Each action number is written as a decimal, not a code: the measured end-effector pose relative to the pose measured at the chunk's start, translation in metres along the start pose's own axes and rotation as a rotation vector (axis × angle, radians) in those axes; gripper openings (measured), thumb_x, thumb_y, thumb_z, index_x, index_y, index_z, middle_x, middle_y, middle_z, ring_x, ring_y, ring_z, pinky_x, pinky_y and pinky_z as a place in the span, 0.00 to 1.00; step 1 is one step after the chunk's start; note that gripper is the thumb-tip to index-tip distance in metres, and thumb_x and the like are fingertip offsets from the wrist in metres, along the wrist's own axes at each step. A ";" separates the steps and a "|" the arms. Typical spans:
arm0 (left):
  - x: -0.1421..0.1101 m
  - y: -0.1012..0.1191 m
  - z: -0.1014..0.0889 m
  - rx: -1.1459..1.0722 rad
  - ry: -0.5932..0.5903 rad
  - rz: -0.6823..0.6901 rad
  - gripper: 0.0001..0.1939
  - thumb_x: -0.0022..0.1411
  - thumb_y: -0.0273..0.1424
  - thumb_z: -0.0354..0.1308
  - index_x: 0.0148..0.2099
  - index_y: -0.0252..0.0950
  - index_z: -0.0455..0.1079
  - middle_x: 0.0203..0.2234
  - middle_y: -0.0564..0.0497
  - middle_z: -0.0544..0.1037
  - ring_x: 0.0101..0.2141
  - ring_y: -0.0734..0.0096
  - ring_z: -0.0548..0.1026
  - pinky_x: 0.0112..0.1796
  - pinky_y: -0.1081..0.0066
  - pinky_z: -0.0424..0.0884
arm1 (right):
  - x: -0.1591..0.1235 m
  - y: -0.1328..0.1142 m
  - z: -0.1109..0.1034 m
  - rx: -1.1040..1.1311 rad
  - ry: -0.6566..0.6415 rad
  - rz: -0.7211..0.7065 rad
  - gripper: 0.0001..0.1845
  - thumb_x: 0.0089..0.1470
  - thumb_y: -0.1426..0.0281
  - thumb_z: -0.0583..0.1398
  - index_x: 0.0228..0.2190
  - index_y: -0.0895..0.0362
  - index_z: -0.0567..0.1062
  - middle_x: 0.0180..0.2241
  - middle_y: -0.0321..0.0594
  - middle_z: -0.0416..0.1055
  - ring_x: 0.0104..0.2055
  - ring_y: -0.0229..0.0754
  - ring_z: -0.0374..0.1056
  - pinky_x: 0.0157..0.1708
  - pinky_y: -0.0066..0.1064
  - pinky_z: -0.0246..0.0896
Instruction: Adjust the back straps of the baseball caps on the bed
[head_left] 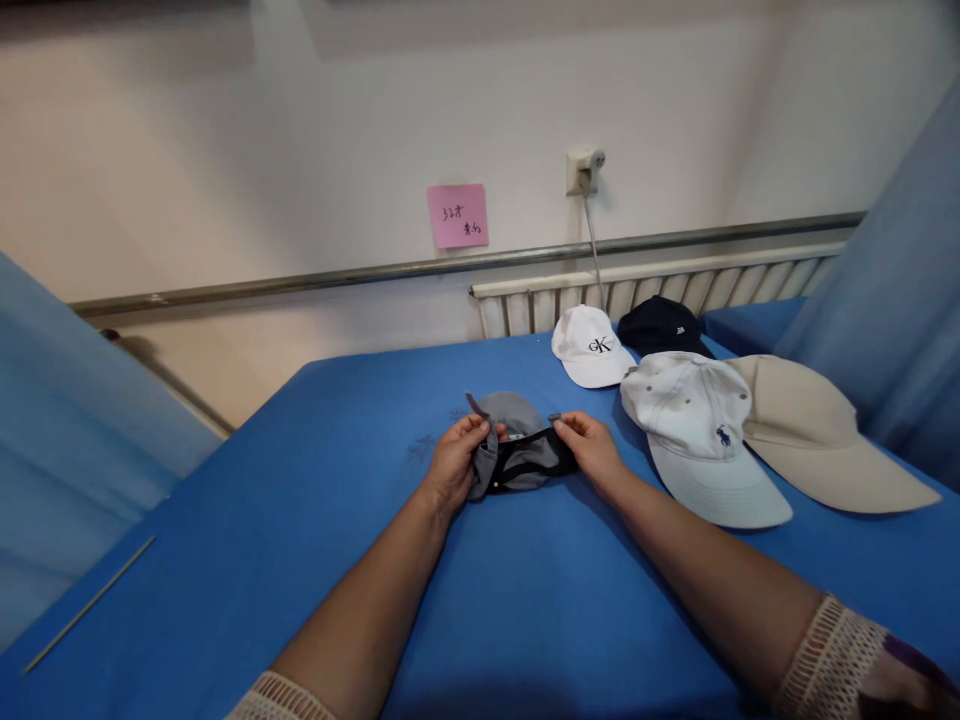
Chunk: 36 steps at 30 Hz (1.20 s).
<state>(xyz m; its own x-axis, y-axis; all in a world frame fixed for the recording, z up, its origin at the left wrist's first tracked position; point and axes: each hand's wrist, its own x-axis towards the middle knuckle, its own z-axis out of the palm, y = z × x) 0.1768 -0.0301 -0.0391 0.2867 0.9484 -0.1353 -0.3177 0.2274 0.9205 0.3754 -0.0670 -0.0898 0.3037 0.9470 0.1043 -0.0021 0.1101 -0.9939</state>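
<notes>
My left hand [452, 458] and right hand [594, 448] pinch the parted strap ends [475, 405] of a gray fabric cap [513, 407], seemingly to keep its back opening spread.

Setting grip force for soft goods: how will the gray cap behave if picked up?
Likely floppy: the gray cap sags and folds between the left hand and right hand. Probably light, since it looks like thin fabric. Rolling seems unlikely, given its creased, open shape.

Ward-like room with blue curtains [892, 280]
</notes>
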 end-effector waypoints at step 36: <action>-0.010 -0.022 0.019 0.121 -0.157 -0.050 0.18 0.48 0.37 0.69 0.36 0.34 0.68 0.23 0.56 0.73 0.18 0.84 0.66 0.18 0.80 0.56 | -0.025 -0.021 0.015 0.019 -0.119 -0.206 0.15 0.43 0.59 0.67 0.27 0.54 0.71 0.28 0.36 0.73 0.28 0.38 0.67 0.33 0.33 0.65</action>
<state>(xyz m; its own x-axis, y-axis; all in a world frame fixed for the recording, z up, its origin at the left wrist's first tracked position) 0.1978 -0.0490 -0.0515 0.4395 0.8885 -0.1321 -0.1912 0.2362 0.9527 0.3535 -0.0883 -0.0711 0.1848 0.9329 0.3091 0.0297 0.3091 -0.9506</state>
